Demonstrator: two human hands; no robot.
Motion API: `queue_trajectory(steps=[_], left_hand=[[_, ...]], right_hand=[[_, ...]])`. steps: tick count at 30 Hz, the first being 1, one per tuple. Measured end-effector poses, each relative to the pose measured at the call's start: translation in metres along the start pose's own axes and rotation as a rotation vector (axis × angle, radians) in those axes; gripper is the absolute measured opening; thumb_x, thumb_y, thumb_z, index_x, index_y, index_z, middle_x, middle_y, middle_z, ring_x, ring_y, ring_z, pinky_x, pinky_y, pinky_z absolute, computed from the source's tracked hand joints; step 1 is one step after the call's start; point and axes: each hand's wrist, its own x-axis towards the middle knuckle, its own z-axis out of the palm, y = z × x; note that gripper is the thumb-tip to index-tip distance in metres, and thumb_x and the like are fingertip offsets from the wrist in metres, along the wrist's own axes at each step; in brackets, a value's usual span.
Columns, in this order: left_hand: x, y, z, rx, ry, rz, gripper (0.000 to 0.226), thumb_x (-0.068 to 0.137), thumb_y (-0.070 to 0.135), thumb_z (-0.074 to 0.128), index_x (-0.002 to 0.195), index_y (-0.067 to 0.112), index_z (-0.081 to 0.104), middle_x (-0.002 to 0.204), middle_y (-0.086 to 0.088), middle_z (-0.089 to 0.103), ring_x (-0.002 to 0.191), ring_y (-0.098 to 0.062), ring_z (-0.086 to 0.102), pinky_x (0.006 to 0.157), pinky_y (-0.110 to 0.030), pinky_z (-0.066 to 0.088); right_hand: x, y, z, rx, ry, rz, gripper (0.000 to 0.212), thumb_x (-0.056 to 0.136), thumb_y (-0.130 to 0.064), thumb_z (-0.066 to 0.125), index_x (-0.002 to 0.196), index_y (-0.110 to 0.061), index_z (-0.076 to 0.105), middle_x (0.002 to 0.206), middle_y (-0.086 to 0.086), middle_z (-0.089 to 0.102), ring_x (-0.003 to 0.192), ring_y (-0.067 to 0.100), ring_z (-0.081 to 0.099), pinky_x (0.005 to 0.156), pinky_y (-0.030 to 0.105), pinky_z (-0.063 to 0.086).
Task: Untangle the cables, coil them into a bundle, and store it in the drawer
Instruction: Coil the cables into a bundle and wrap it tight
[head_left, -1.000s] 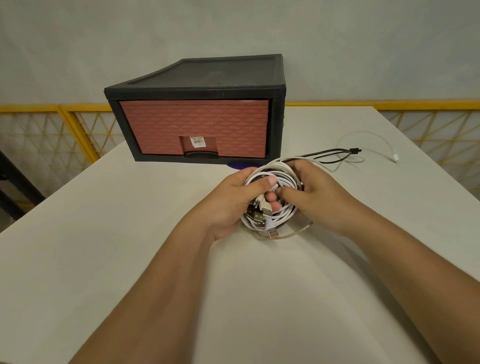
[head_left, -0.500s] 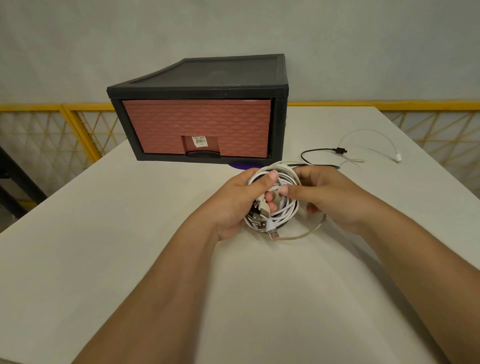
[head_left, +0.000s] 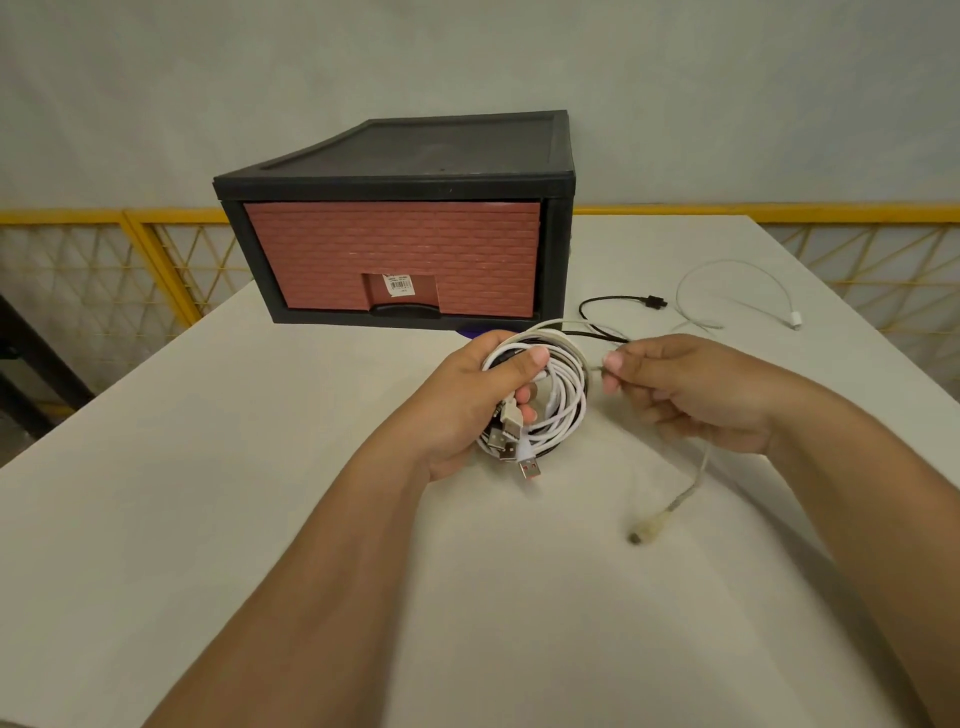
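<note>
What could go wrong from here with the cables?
The coil in the left hand looks loose, plugs sticking out; a weaker grip may let it spring open.
The black cable and thin white cable trail on the table and may snag.
The drawer is closed while the right hand pinches a strand.

Left forearm (head_left: 311, 545) and right forearm (head_left: 857, 493), both bare, enter from the lower edge and angle inward above the surface. Left grip (head_left: 462, 405): fingers curled round a coiled bundle of white and black cables (head_left: 563, 400), thumb laid across its upper loops. Right grip (head_left: 691, 395): just beside the left, not touching it, thumb and forefinger pinching a thin pale cable strand (head_left: 698, 475), the other fingers loosely curled.
</note>
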Motion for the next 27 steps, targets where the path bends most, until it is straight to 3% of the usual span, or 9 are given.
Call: queue_trajectory(steps=[5, 7, 9, 13, 17, 19, 24, 27], left_hand=[[0.003, -0.003, 0.004, 0.108, 0.047, 0.041, 0.009, 0.097, 0.024, 0.061, 0.101, 0.016, 0.06, 0.059, 0.006, 0.053, 0.053, -0.011, 0.054, 0.052, -0.022, 0.045], [0.004, -0.004, 0.004, 0.137, 0.108, 0.078, 0.013, 0.097, 0.023, 0.061, 0.104, 0.012, 0.06, 0.058, 0.006, 0.054, 0.052, -0.011, 0.054, 0.05, -0.021, 0.044], [0.005, -0.004, 0.003, 0.141, 0.177, 0.112, 0.015, 0.097, 0.022, 0.061, 0.104, 0.009, 0.059, 0.058, 0.006, 0.054, 0.051, -0.009, 0.053, 0.049, -0.02, 0.044], [0.003, -0.005, 0.004, 0.115, 0.249, 0.149, 0.007, 0.097, 0.022, 0.061, 0.097, 0.016, 0.059, 0.059, 0.005, 0.054, 0.049, -0.009, 0.055, 0.045, -0.021, 0.045], [0.004, -0.007, 0.01, 0.044, 0.267, 0.136, 0.006, 0.097, 0.022, 0.061, 0.098, 0.017, 0.06, 0.063, 0.0, 0.056, 0.048, -0.008, 0.054, 0.045, -0.024, 0.047], [0.003, -0.007, 0.011, 0.001, 0.26, 0.128, 0.005, 0.097, 0.022, 0.06, 0.098, 0.017, 0.061, 0.059, 0.002, 0.058, 0.048, -0.007, 0.054, 0.046, -0.022, 0.048], [0.002, -0.004, 0.012, -0.095, 0.225, 0.094, 0.014, 0.093, 0.019, 0.065, 0.104, 0.011, 0.059, 0.057, 0.003, 0.058, 0.046, -0.006, 0.054, 0.047, -0.02, 0.048], [0.003, -0.003, 0.009, -0.082, 0.24, 0.077, 0.017, 0.089, 0.012, 0.07, 0.103, 0.011, 0.061, 0.066, -0.001, 0.061, 0.048, -0.008, 0.055, 0.046, -0.022, 0.048]], right_hand=[[0.004, -0.006, 0.013, 0.335, 0.114, -0.05, 0.028, 0.102, -0.024, 0.044, 0.078, -0.013, 0.052, 0.05, -0.007, 0.029, 0.041, 0.005, 0.02, 0.036, 0.016, 0.018], [0.003, -0.01, 0.025, 0.327, 0.137, -0.125, 0.028, 0.102, -0.023, 0.042, 0.078, -0.012, 0.053, 0.048, -0.008, 0.032, 0.042, 0.006, 0.024, 0.038, 0.016, 0.024], [0.002, -0.013, 0.038, 0.198, 0.16, -0.209, 0.029, 0.103, -0.019, 0.041, 0.078, -0.011, 0.053, 0.047, -0.007, 0.037, 0.039, 0.007, 0.03, 0.042, 0.018, 0.036], [0.001, -0.01, 0.054, -0.151, 0.232, -0.356, 0.027, 0.101, -0.014, 0.044, 0.079, -0.004, 0.055, 0.051, -0.004, 0.051, 0.042, 0.014, 0.048, 0.059, 0.038, 0.051], [-0.003, -0.006, 0.065, -0.635, 0.293, -0.481, 0.03, 0.1, -0.019, 0.044, 0.071, -0.027, 0.048, 0.06, -0.01, 0.053, 0.056, 0.01, 0.052, 0.058, 0.031, 0.045], [-0.006, -0.007, 0.071, -0.828, 0.307, -0.511, 0.023, 0.1, -0.025, 0.039, 0.078, -0.029, 0.043, 0.07, -0.008, 0.056, 0.064, 0.016, 0.053, 0.059, 0.032, 0.041], [-0.008, -0.009, 0.068, -1.051, 0.317, -0.482, 0.011, 0.099, -0.019, 0.038, 0.101, -0.025, 0.047, 0.07, -0.005, 0.046, 0.067, 0.025, 0.051, 0.058, 0.035, 0.038], [-0.006, -0.006, 0.062, -0.988, 0.29, -0.543, 0.014, 0.099, -0.026, 0.039, 0.093, -0.03, 0.051, 0.065, -0.009, 0.042, 0.066, 0.022, 0.048, 0.058, 0.036, 0.038]])
